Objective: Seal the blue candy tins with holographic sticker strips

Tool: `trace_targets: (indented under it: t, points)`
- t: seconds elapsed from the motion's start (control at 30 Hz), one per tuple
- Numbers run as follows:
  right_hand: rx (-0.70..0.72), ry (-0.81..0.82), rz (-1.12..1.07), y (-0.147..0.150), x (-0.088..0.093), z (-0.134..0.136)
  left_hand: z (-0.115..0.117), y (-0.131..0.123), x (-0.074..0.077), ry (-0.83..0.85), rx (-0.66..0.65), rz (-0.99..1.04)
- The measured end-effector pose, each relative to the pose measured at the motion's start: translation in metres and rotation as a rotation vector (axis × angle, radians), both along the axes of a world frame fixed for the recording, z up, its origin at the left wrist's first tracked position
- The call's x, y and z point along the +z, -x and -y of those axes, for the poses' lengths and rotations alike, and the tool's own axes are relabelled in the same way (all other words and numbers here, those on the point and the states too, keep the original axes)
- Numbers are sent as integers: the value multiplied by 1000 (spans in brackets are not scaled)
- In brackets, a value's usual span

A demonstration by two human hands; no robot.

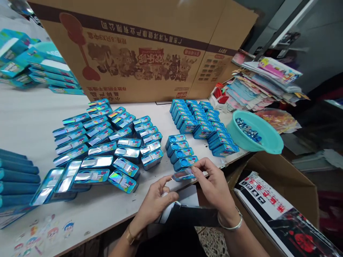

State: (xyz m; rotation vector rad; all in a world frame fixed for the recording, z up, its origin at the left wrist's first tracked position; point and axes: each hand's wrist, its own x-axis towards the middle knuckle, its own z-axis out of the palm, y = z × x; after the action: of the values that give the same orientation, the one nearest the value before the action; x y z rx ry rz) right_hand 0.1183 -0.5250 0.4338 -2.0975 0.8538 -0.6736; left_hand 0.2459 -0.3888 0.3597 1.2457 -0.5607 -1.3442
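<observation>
My right hand (213,182) is closed, with thumb and fingers pinching a clear, shiny sticker (181,175). The sticker's other end reaches the fingertips of my left hand (157,200). That hand is closed around a glossy strip (184,211), white near the fingers and dark further along, hanging over the table's front edge. Just behind the sticker is a small blue tin (184,162) with a round recess in its lid, the front one of a short row. To the left, many similar tins (92,161) have silvery strips across their tops.
A large cardboard box (150,21) stands along the back. More blue tins (189,125) fill the right rear, beside a turquoise basin (272,142) of small shiny pieces. Paper stacks (252,85) lie behind it. An open carton (300,178) sits below, right. Character stickers (53,232) lie front left.
</observation>
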Motion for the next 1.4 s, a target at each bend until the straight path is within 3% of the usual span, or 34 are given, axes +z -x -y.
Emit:
trace_targets:
  t: [0.1,0.2,0.33,0.53,0.67,0.77,0.97,1.13,1.2,1.33,1.4]
  points:
    - [-13,-40,4,-4,-6,4,9,-2,4,13,0,-40]
    - [-13,-80,-3,-5,-11,6,21,-5,7,25,92,-73]
    - [-63,-72,-5,-7,-18,9,37,-9,13,-59,166,24]
    - [-169,238,-51,-11,-32,19,55,-16,15,-32,198,362]
    - [-174,270,-61,-13,-39,24,60,-17,8,-59,186,441]
    - [-173,247,-70,-15,-45,25,64,-17,-1,-65,190,417]
    - [-197,216,-48,-18,-58,31,77,-11,-23,-98,207,135]
    - [-206,287,21,-7,-51,24,62,-9,-21,-121,246,137]
    - [-152,395,77,4,-41,11,48,-9,-13,-101,274,162]
    - [289,481,2,23,-30,-22,22,-9,5,-86,219,118]
    - [407,452,-56,28,-35,-36,11,-7,11,-77,149,99]
